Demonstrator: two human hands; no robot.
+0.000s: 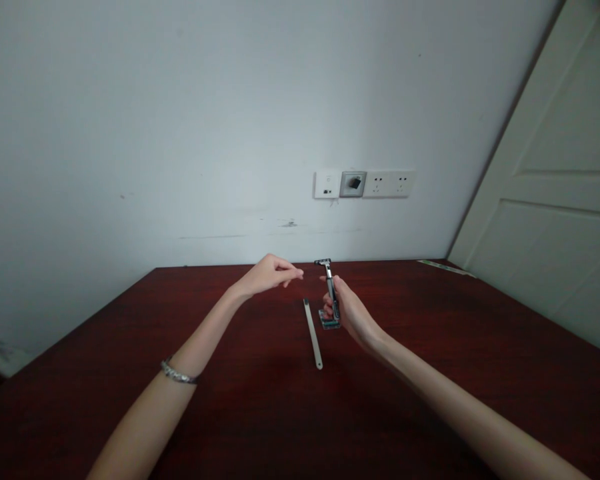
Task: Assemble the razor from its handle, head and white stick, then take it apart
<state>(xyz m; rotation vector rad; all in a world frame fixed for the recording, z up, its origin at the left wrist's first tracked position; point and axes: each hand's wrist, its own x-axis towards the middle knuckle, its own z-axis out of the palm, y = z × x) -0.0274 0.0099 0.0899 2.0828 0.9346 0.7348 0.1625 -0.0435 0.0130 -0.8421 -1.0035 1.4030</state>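
My right hand (349,307) is wrapped around the handle of a razor (331,287), whose head points up and to the left. Just below those fingers is a small clear plastic case (331,325) with green in it; it looks to be on the table, partly covered by the hand. My left hand (275,272) hovers left of the razor head, apart from it. Its thumb and fingertips are pinched together, and anything between them is too small to make out. Between the hands lies a slim pale-grey strip (314,340) with a dark far end and a hole near its rounded near end.
The dark red wooden table (230,413) runs back to a white wall (205,133). Sockets and switches (387,184) are set in the wall above it. A pale flat strip (445,268) lies at the far right edge, near a white panelled door (555,220).
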